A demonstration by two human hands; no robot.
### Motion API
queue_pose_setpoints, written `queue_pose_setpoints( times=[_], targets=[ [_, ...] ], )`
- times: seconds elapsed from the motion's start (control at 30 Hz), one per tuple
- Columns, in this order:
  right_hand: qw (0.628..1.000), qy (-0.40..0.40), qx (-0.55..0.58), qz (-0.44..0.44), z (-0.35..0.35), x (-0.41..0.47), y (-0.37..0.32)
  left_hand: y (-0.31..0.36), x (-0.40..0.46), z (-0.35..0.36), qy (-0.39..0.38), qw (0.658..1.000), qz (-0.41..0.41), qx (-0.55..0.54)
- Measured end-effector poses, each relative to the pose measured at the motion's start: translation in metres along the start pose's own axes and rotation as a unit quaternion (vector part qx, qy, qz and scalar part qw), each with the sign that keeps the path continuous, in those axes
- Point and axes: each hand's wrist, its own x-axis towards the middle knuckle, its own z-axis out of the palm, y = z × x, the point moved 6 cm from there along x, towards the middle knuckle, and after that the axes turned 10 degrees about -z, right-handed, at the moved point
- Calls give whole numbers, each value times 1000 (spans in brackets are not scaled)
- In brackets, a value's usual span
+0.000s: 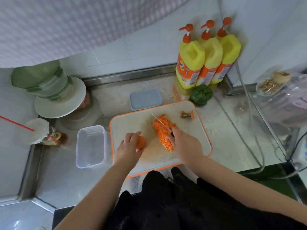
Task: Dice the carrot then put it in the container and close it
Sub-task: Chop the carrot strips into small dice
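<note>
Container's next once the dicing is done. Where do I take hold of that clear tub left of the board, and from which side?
Judging by its pose, take the clear container by its long right rim, the one beside the cutting board, coming from above. It stands upright, open and empty, so fingers can hook inside the wall. The left hand is nearest but holds a carrot piece.

Both my forearms reach forward, bare, converging toward the middle. Left hand (129, 146): palm down, fingers curled over a carrot piece (141, 143), thumb toward the near side. Right hand (184, 144): fist closed round the knife (162, 123) handle, knuckles up, blade pointing away and to the left. Right wrist straight; left wrist bent slightly inward. The hands are near each other, not touching.
</note>
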Motion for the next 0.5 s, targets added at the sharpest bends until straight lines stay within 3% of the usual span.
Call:
queue_pose_setpoints(
  times=[0.1,0.17,0.3,0.37,0.5],
  targets=[
    [990,112,-80,-44,-13,-11,-1,-6,1,7,-8,1000,2,-9],
    [984,137,-94,-59,-13,-20,2,-9,2,6,-1,1000,-5,-27],
    [987,125,-86,-55,-9,-28,15,15,-7,-16,159,983,57,-73],
    [986,129,-82,-61,-10,-31,16,38,-10,-20,200,973,114,-21],
    [980,159,-91,-80,-13,-35,14,80,-3,-1,122,956,222,148]
  ],
)
